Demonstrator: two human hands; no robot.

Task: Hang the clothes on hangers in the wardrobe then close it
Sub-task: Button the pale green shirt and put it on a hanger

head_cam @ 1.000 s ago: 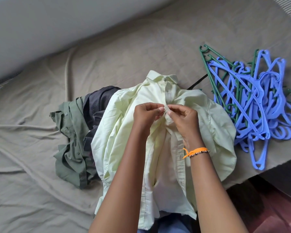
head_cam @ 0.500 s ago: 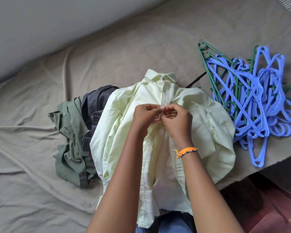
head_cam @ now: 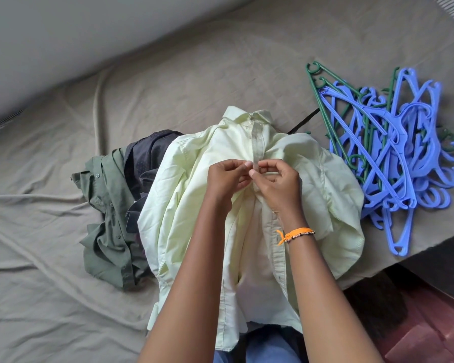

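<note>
While my left hand (head_cam: 227, 178) and right hand (head_cam: 278, 183) pinch the pale yellow shirt (head_cam: 323, 179) at its placket, my fingers hide the button.

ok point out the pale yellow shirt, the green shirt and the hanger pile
pale yellow shirt (head_cam: 194, 179): head view, on its left shoulder panel
green shirt (head_cam: 108, 221): head view, on its crumpled front by the buttons
hanger pile (head_cam: 401, 153): head view, on a blue hanger in the middle of the heap
</note>
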